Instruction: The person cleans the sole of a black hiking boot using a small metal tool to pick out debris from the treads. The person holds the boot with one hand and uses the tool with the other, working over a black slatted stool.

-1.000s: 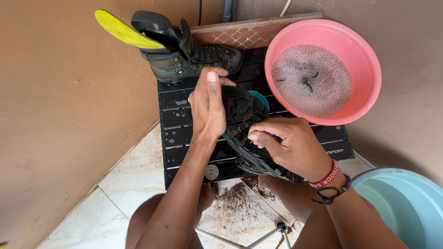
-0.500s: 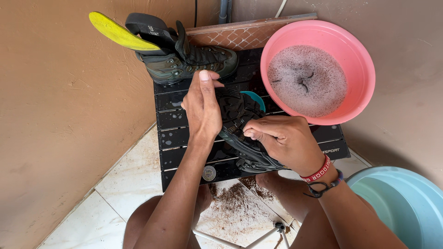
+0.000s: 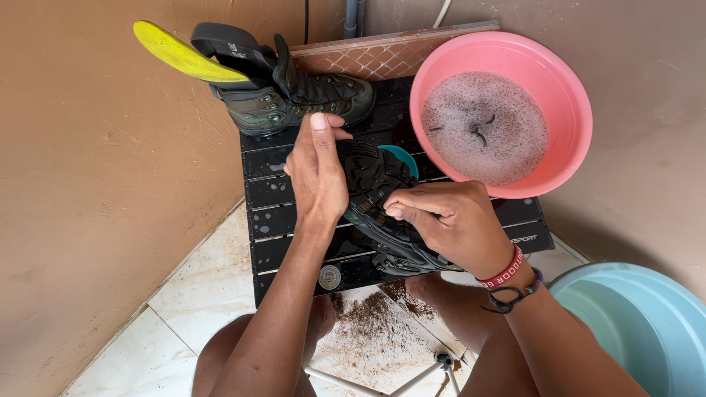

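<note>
Both your hands on the dark boot lying sole-up

Your left hand (image 3: 318,170) presses flat, fingers together, on the black muddy boot (image 3: 379,202) on the black slatted counter (image 3: 283,220); its long axis runs toward you, and your right hand (image 3: 448,224) pinches at its sole.

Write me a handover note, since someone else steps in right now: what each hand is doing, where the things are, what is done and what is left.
Left hand: flat on the dark boot, steadying it sole-up on the black slatted table.
Right hand: fingers curled, working at the sole; what its grip holds is hidden.
Second boot: at the table's back, beside a yellow insole.
Pink basin: foamy, speckled water, to the right.
Light blue basin: lower right on the floor.
Done: loosened dirt lies on the tiles below.
Left: the sole in hand is not yet clean; the second boot is untouched.
</note>
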